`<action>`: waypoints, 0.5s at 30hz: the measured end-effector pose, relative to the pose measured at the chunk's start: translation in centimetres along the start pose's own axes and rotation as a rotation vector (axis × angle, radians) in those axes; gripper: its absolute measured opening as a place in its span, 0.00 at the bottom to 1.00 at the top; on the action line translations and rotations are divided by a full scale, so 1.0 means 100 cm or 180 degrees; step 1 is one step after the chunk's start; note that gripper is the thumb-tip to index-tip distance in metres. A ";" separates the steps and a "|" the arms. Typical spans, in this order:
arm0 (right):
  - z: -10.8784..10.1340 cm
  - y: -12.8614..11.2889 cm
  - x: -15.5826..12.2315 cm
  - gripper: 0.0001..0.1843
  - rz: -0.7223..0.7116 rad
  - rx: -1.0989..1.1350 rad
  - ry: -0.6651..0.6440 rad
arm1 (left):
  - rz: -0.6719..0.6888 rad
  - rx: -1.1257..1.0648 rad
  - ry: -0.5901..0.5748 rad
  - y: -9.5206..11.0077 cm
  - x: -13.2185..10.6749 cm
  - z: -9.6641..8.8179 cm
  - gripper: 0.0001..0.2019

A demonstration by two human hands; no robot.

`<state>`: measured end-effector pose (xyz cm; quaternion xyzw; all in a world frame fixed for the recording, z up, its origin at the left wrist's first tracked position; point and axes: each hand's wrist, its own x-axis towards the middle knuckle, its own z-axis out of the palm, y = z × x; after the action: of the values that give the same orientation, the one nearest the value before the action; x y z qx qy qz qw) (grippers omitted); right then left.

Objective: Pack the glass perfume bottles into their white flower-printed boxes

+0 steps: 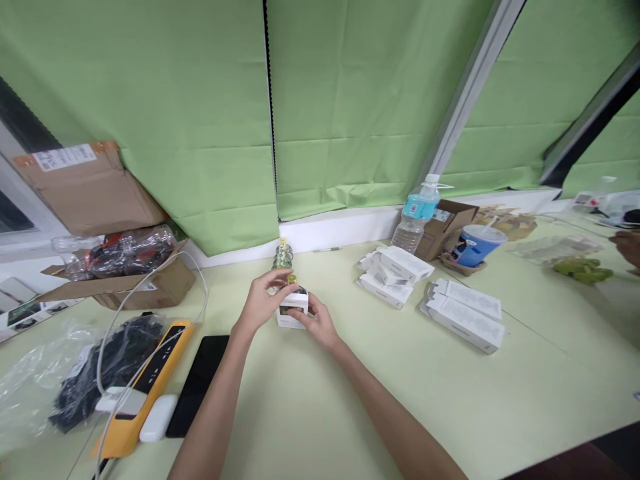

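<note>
A small white box (291, 321) with a dark picture on its front stands on the table. My right hand (320, 324) grips its right side, thumb across the front and fingers behind. My left hand (265, 299) is closed at the top of the box, thumb and forefinger around a small bottle with a shiny yellow-green cap (292, 279). Most of that bottle is hidden by the box and my fingers, so how deep it sits is unclear. Just behind my left hand stands a clear, patterned container (283, 256) with a yellow top.
Right of my hands lie white cartons (393, 272) and more cartons (465, 316). Behind them stand a water bottle (417, 215) and a blue cup (477, 245). To the left are a black phone (197, 387), an orange power strip (150, 383), a looping white cable and an open cardboard box (170, 283).
</note>
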<state>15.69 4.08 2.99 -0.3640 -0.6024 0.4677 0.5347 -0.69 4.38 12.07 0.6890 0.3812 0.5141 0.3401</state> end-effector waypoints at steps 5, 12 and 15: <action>0.000 0.000 0.000 0.24 0.0000 -0.0063 0.0034 | 0.0285 0.0262 0.0114 0.008 -0.001 -0.003 0.13; -0.001 0.002 0.000 0.24 0.0005 -0.0098 0.0059 | 0.0756 0.0533 0.0350 0.005 -0.008 0.002 0.07; -0.001 0.002 0.000 0.25 0.0005 -0.0128 0.0089 | 0.0713 0.0525 0.0345 0.003 -0.010 0.003 0.07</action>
<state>15.73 4.21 2.77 -0.3816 -0.6039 0.4507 0.5353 -0.53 3.35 11.82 0.7241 0.3606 0.5522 0.2017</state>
